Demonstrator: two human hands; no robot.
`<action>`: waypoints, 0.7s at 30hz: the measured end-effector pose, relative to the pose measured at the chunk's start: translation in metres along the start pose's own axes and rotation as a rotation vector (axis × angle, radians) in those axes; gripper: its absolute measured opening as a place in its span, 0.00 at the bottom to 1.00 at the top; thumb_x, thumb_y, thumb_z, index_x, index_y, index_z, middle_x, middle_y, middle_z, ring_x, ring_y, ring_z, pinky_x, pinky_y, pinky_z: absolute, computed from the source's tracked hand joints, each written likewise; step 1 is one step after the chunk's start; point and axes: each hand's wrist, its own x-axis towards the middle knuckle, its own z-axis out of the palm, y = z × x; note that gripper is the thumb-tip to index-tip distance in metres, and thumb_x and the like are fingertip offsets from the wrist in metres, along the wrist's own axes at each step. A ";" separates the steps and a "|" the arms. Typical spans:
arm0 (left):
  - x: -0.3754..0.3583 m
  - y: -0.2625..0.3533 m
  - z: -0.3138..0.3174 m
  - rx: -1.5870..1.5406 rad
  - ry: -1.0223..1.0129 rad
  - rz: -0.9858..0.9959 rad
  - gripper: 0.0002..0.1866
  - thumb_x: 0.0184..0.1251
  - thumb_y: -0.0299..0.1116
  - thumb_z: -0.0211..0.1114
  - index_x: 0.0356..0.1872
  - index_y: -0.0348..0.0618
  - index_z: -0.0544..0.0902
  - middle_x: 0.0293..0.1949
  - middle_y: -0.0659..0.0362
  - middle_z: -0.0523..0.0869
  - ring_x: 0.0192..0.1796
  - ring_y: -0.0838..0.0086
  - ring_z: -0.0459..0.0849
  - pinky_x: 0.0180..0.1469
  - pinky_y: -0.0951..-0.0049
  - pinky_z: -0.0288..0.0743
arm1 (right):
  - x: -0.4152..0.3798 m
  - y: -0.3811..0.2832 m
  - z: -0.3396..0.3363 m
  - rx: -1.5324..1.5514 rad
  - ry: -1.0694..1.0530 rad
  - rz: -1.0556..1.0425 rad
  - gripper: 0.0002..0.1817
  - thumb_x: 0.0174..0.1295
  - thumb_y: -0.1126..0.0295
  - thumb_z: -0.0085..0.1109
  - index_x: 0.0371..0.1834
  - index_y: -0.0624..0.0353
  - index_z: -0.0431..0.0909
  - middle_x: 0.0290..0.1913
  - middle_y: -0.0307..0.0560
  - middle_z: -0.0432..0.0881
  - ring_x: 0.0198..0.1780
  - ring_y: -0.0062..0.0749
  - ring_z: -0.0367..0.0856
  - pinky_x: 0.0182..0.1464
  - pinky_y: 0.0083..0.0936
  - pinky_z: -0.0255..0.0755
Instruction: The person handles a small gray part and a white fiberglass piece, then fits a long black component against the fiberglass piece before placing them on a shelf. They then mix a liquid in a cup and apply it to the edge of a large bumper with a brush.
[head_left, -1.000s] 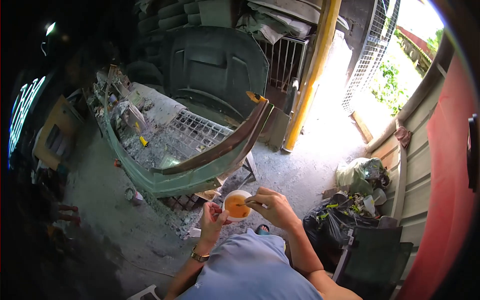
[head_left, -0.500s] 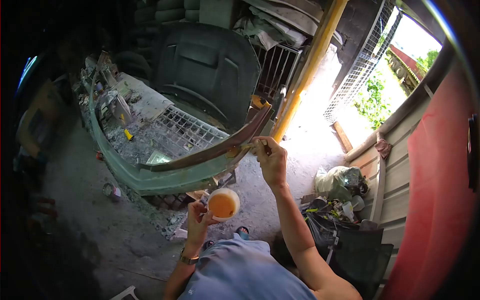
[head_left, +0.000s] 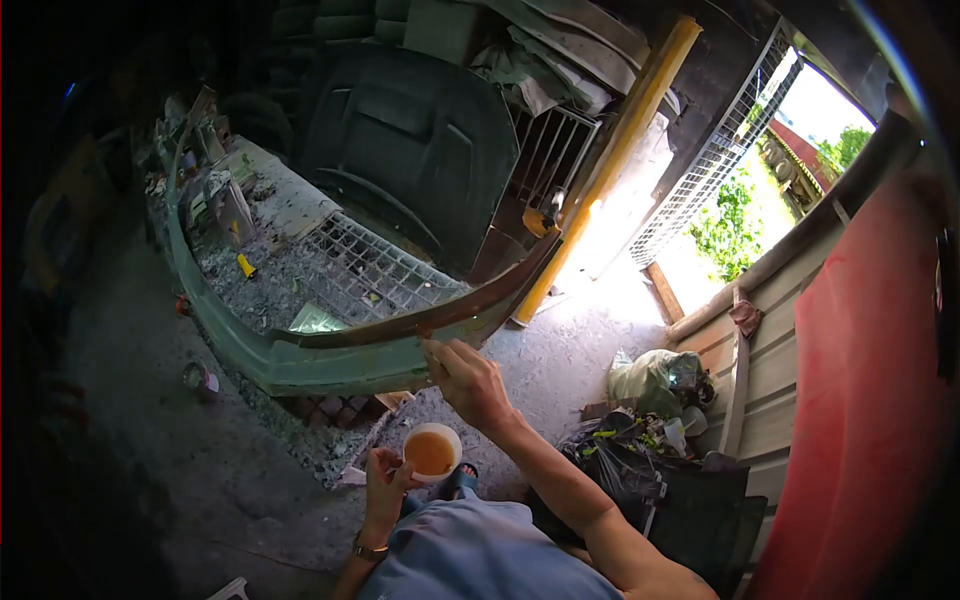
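Curved panel (head_left: 335, 368): long axis crosswise, ends away from me; left hand (head_left: 386, 478) grips bowl (head_left: 457, 453), right hand (head_left: 468, 384) closed at panel, contents unclear.

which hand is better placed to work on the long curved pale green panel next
Right, I'd judge: the right hand is up at the panel, while the left hand is lower, near the body, and taken up holding the round white bowl of orange liquid.

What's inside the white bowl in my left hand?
The white bowl in your left hand holds an orange-brown, liquid-looking substance. It covers the bowl's bottom, so anything beneath its surface can't be seen.
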 end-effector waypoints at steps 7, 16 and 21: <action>0.001 -0.001 -0.012 -0.021 -0.022 -0.019 0.22 0.63 0.34 0.66 0.47 0.39 0.61 0.42 0.56 0.68 0.39 0.74 0.79 0.36 0.74 0.86 | 0.004 0.024 -0.051 0.038 0.385 0.228 0.11 0.61 0.80 0.59 0.47 0.63 0.82 0.31 0.42 0.81 0.27 0.16 0.71 0.26 0.14 0.64; -0.009 0.002 -0.024 -0.004 -0.024 -0.016 0.23 0.61 0.34 0.68 0.47 0.40 0.63 0.42 0.57 0.68 0.41 0.77 0.75 0.37 0.75 0.85 | -0.021 -0.012 0.017 -0.158 0.100 0.129 0.14 0.57 0.74 0.61 0.47 0.59 0.77 0.37 0.45 0.77 0.36 0.40 0.81 0.34 0.33 0.76; -0.012 -0.012 -0.033 -0.041 0.023 -0.039 0.23 0.61 0.33 0.68 0.47 0.39 0.62 0.41 0.57 0.68 0.42 0.75 0.76 0.36 0.74 0.86 | -0.008 -0.022 0.031 0.050 -0.008 0.241 0.09 0.62 0.72 0.57 0.44 0.61 0.77 0.34 0.50 0.77 0.33 0.42 0.81 0.34 0.33 0.75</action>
